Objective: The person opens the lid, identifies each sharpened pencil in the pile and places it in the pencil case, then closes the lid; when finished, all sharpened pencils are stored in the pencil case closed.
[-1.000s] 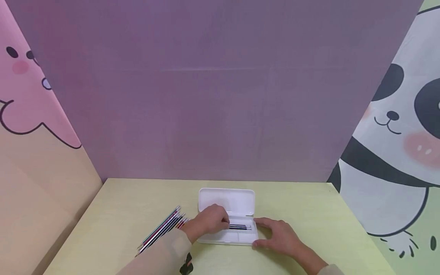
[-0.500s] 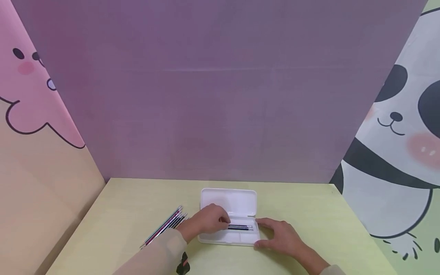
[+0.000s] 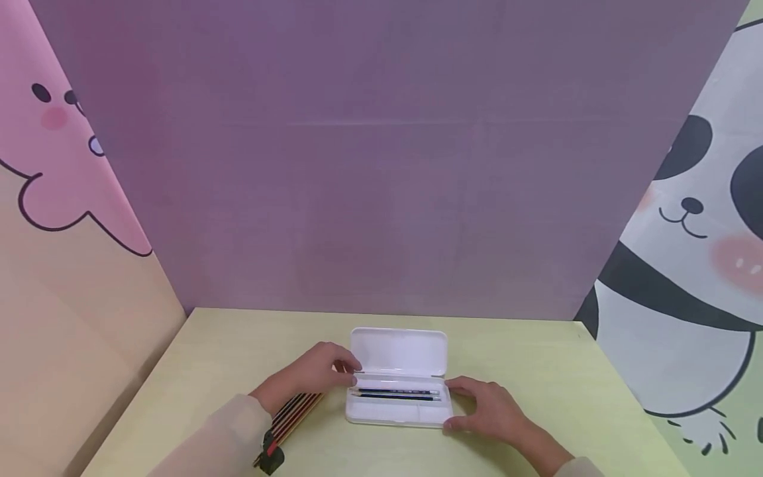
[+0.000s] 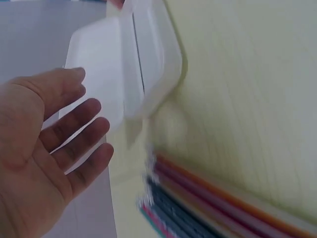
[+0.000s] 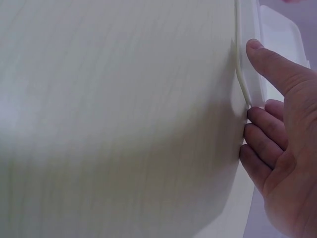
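Observation:
A white plastic pencil case [image 3: 384, 415] stands on the table with its lid raised toward the back. Two dark pencils [image 3: 396, 395] lie side by side in its long compartment. My left hand [image 3: 316, 371] is at the case's left end, fingers loosely bent and holding nothing; the left wrist view shows the spread fingers of that hand [image 4: 49, 139] in front of the lid. Beneath the left forearm lies a bundle of pencils [image 3: 297, 417], partly covered by it. My right hand [image 3: 485, 409] grips the case's right end, thumb [image 5: 270, 62] at the front corner and fingers farther back.
Pale wooden table [image 3: 524, 358] surrounds the case. A purple panel [image 3: 381, 199] rises behind it, with cartoon-printed walls on both sides. A black band-like item [image 3: 272, 457] shows by the left sleeve.
My left hand has let go of the pencils in the case and moved left, uncovering their full length. The right hand stays at the case's right end. The head view has shifted slightly.

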Available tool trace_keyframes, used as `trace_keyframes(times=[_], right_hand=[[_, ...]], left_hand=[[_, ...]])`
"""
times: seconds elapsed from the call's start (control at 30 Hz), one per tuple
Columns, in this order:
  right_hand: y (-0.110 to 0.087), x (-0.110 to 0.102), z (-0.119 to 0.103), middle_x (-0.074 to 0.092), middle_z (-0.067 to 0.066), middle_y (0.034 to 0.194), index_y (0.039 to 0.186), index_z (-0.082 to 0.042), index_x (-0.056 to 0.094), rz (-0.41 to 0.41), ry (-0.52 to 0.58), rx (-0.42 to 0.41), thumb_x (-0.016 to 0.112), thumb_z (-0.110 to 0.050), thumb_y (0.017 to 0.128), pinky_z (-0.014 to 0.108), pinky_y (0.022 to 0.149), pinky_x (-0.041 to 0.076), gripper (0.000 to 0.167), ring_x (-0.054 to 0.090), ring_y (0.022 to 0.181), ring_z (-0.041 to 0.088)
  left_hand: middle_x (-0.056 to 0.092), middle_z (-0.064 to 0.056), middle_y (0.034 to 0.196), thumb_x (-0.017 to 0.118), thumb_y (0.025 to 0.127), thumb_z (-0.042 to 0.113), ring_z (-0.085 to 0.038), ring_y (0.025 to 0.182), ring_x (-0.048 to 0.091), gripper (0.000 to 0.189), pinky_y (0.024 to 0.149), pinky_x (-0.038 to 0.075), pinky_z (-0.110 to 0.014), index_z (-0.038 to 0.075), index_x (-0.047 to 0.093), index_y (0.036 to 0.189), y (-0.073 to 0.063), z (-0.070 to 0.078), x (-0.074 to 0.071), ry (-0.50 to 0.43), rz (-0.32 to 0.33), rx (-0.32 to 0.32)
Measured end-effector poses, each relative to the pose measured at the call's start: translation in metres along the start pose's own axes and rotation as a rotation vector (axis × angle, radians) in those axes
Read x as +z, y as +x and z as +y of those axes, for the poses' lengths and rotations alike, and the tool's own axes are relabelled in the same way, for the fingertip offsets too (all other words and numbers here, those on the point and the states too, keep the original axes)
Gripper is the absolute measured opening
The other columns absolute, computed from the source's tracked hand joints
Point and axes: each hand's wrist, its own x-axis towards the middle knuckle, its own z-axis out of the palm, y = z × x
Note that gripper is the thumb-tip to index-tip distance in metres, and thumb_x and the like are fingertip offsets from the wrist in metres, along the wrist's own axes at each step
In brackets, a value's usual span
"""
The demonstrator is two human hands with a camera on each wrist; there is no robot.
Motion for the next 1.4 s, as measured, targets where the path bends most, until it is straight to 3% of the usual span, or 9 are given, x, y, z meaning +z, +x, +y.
trace_keyframes(times=[0.2,0.37,0.67,0.83,1.03,1.23,1.4], right_hand=[[0.0,0.002,0.0,0.074,-0.005,0.126,0.127,-0.026,0.069,-0.015,0.01,0.012,0.091,-0.056,0.064,0.049,0.096,0.049,0.073,0.068,0.111,0.026],[-0.001,0.003,0.0,0.073,-0.006,0.126,0.126,-0.028,0.069,-0.014,0.009,0.027,0.091,-0.058,0.064,0.048,0.095,0.048,0.073,0.068,0.111,0.026],[-0.003,0.002,-0.002,0.073,-0.005,0.125,0.126,-0.027,0.069,0.003,0.014,0.025,0.092,-0.055,0.064,0.048,0.095,0.049,0.072,0.068,0.111,0.028],[-0.003,0.003,-0.001,0.074,-0.005,0.126,0.126,-0.028,0.069,0.008,0.01,0.022,0.092,-0.056,0.064,0.049,0.095,0.049,0.072,0.069,0.113,0.028],[-0.003,0.004,0.001,0.074,-0.006,0.124,0.126,-0.028,0.069,0.003,0.02,0.021,0.092,-0.056,0.064,0.046,0.093,0.051,0.071,0.069,0.109,0.023],[-0.002,0.004,0.003,0.074,-0.005,0.125,0.127,-0.028,0.069,0.016,0.006,0.017,0.091,-0.059,0.064,0.046,0.093,0.051,0.073,0.069,0.109,0.025],[-0.002,0.004,0.004,0.074,-0.004,0.125,0.127,-0.027,0.068,0.018,0.007,0.007,0.09,-0.06,0.064,0.046,0.092,0.051,0.074,0.069,0.109,0.026]], left_hand=[[0.073,-0.007,0.106,0.077,0.092,0.018,-0.014,0.093,0.064,0.032,0.076,0.054,-0.029,0.004,0.074,0.12,-0.027,-0.026,-0.023,-0.088,0.008,-0.093],[0.072,-0.014,0.107,0.076,0.092,0.013,-0.019,0.094,0.065,0.034,0.077,0.054,-0.028,-0.002,0.071,0.123,-0.049,-0.049,-0.039,-0.155,0.024,-0.105],[0.07,-0.02,0.117,0.074,0.092,0.01,-0.023,0.1,0.067,0.039,0.076,0.057,-0.034,-0.005,0.067,0.127,-0.077,-0.086,-0.052,-0.267,0.004,-0.199],[0.069,-0.022,0.116,0.075,0.091,0.008,-0.019,0.094,0.065,0.042,0.066,0.053,-0.031,-0.007,0.065,0.129,-0.083,-0.098,-0.051,-0.346,0.006,-0.231],[0.07,-0.025,0.117,0.075,0.09,0.005,-0.017,0.09,0.065,0.044,0.064,0.048,-0.026,-0.01,0.063,0.13,-0.085,-0.107,-0.044,-0.407,0.013,-0.218],[0.071,-0.025,0.113,0.075,0.086,-0.002,-0.019,0.09,0.065,0.042,0.072,0.053,-0.025,-0.012,0.065,0.126,-0.084,-0.11,-0.04,-0.393,0.04,-0.187],[0.071,-0.022,0.109,0.076,0.084,-0.004,-0.018,0.084,0.059,0.041,0.069,0.051,-0.024,-0.011,0.067,0.123,-0.082,-0.109,-0.038,-0.339,0.057,-0.18]])
